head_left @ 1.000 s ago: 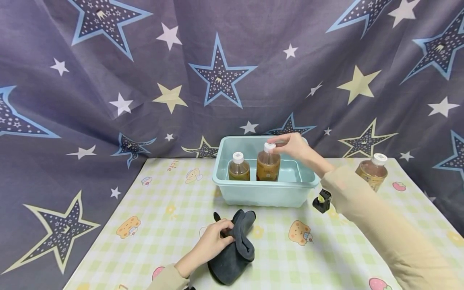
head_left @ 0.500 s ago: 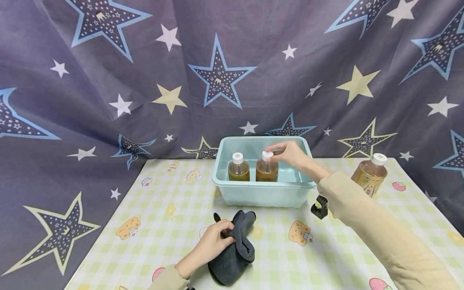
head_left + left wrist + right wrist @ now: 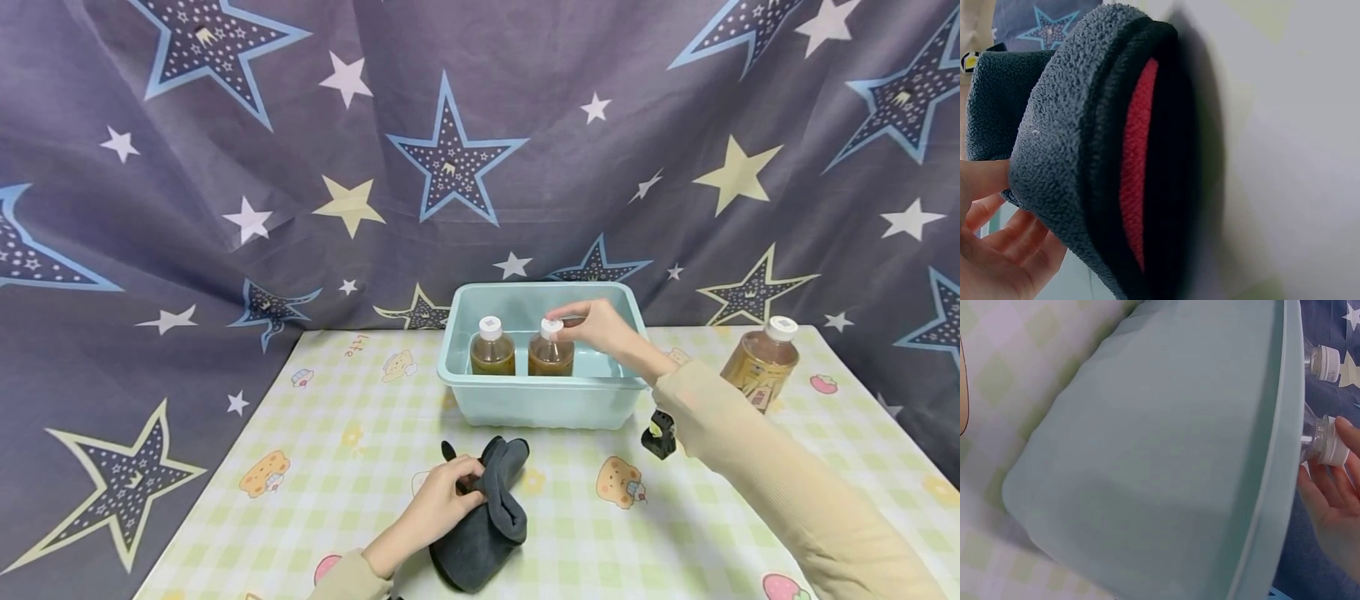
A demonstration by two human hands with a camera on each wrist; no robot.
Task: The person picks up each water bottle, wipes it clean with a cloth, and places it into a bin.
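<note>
My right hand point(image 3: 600, 327) pinches the white cap of a bottle point(image 3: 551, 357) that stands upright inside the pale blue plastic bin point(image 3: 547, 404). In the right wrist view, thumb and fingertips are around that cap point(image 3: 1333, 449), just beyond the bin's rim. To its left in the bin stands a second white-capped bottle point(image 3: 492, 354); the lower parts of both are hidden by the front wall. My left hand point(image 3: 442, 500) grips a folded, dark grey fleece item point(image 3: 476, 542) near the table's front. Inside its dark edge, the left wrist view shows a red strip point(image 3: 1137, 169).
A third bottle point(image 3: 761, 362), with amber contents, stands on the table right of the bin, partly behind the right sleeve point(image 3: 757, 454). A checked cloth point(image 3: 360, 467) covers the table. Behind hangs a star-patterned curtain point(image 3: 292, 133).
My right hand has lowered the bottle into the bin, until its cap is about level with the other one's. The left hand and fleece item stay in place.
</note>
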